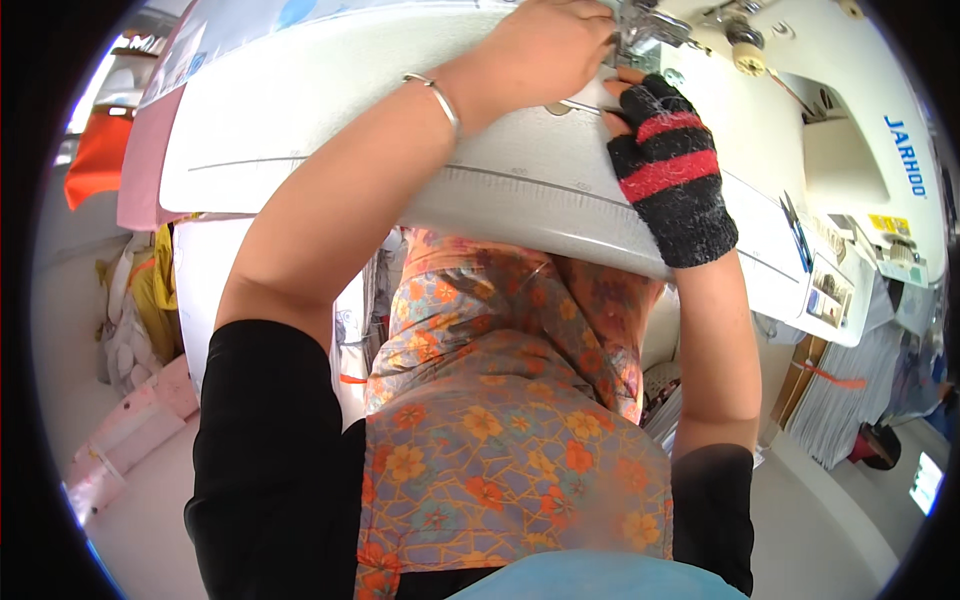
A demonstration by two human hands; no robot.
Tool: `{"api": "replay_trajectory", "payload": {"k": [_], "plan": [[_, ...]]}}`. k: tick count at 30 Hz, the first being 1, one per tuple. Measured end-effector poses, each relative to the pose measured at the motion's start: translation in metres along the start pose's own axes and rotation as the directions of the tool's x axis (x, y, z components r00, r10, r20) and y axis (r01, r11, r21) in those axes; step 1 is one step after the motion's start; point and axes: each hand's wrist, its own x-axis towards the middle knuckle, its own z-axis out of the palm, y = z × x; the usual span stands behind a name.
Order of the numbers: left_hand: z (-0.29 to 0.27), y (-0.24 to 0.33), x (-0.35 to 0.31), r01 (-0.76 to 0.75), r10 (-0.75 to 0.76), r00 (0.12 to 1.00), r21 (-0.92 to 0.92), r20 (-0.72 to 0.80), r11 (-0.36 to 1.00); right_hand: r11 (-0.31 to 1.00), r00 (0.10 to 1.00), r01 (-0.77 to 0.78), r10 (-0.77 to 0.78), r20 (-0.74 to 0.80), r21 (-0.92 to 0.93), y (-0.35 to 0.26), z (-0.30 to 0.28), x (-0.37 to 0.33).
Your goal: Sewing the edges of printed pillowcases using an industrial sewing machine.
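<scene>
My bare left hand (pixel 555 50), with a silver bangle at the wrist, reaches over the white bed (pixel 350 210) of a sewing machine. Its fingers are bent together beside the metal presser foot area (pixel 650 28). My right hand (pixel 672 165) wears a black fingerless glove with red stripes. It rests on the bed just right of the left hand, its bare fingertips curled in toward the left fingers. Whatever lies under or between the fingertips of either hand is too small or hidden to make out.
The machine's white arm (pixel 900 150) rises at the right, with a tension dial (pixel 748 58) above. Dark tweezers or snips (pixel 797 232) lie on the bed near a small parts tray (pixel 828 290). Orange cloth (pixel 100 155) hangs at the left; stacked sheets (pixel 840 400) stand lower right.
</scene>
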Motion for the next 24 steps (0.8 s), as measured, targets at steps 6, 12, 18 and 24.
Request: {"api": "replay_trajectory", "payload": {"k": [6, 12, 18, 24], "plan": [[-0.004, -0.002, -0.011, 0.090, -0.090, 0.996, 0.063, 0.000, 0.994, 0.997, 0.997, -0.068, 0.066, 0.030, 0.042, -0.005, -0.005, 0.004], [-0.036, -0.016, -0.039, 0.261, -0.203, 0.943, 0.205, -0.265, 0.943, 0.996, 0.997, -0.064, 0.061, 0.041, 0.065, -0.001, -0.004, -0.002], [-0.065, -0.091, -0.029, 0.468, -0.495, 0.867, 0.258, 0.051, 0.845, 0.989, 0.996, -0.076, 0.070, 0.056, 0.123, -0.005, -0.010, 0.005], [-0.043, -0.073, -0.052, 0.539, -0.540, 0.835, 0.369, -0.110, 0.758, 0.980, 0.996, -0.068, 0.055, 0.071, 0.185, -0.006, -0.001, 0.004]]}}
